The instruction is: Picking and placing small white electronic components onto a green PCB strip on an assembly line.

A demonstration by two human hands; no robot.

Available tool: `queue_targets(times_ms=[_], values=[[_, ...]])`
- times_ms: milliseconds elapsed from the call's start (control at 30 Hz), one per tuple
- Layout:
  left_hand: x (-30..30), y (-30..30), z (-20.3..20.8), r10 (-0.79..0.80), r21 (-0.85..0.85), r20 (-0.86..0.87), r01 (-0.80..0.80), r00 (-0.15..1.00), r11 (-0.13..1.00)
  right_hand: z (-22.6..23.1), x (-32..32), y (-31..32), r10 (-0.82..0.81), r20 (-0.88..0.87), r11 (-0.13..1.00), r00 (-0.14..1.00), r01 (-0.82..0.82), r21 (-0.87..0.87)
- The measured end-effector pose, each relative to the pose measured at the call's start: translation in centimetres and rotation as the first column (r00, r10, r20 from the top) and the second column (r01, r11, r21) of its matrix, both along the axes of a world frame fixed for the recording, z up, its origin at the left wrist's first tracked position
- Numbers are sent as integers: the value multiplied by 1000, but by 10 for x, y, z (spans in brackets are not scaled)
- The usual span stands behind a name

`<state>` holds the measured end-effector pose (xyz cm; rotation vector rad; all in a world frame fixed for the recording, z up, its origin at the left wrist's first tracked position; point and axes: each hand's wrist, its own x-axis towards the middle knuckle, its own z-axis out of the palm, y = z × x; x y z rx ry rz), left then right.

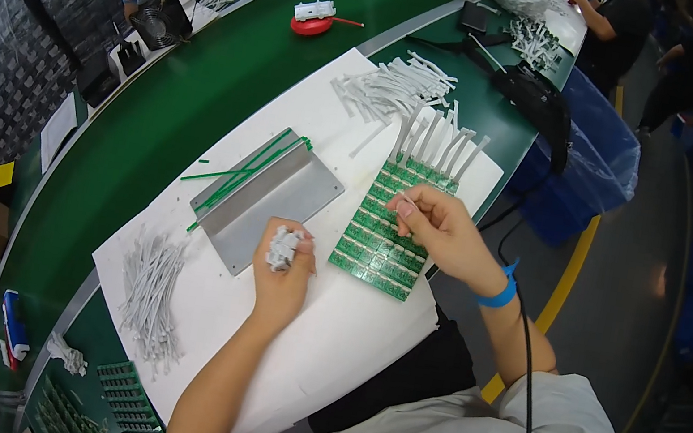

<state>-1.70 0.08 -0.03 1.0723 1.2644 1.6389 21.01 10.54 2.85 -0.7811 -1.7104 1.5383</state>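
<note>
My left hand is closed around a clump of small white pieces, possibly cable plugs; their exact kind is hard to make out. It rests over the front edge of a grey metal angle bracket. My right hand hovers over a green circuit board panel, thumb and forefinger pinched together. A thin pale bit shows at those fingertips, too small to name. Several flat grey-white ribbon cables stick out from the panel's far edge. The hand covers part of the panel's right side.
White cables lie piled beyond the panel, and another bundle of cables sits at left. Green strips lean across the bracket. White paper covers the bench. A black cord runs past my right arm. Co-workers sit across the green belt.
</note>
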Motion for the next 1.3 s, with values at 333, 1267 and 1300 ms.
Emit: queue_targets(times_ms=[333, 1267, 1300], values=[[-2, 1, -3, -63, -7, -208, 63, 976, 998, 38, 15, 53, -81, 466, 782, 881, -234, 578], [-2, 1, 3, -83, -16, -235, 81, 968, 997, 61, 10, 108, -56, 736, 669, 675, -521, 529], [-2, 1, 3, -89, -21, -239, 87, 967, 996, 60, 10, 110, -57, 736, 669, 674, -522, 530]])
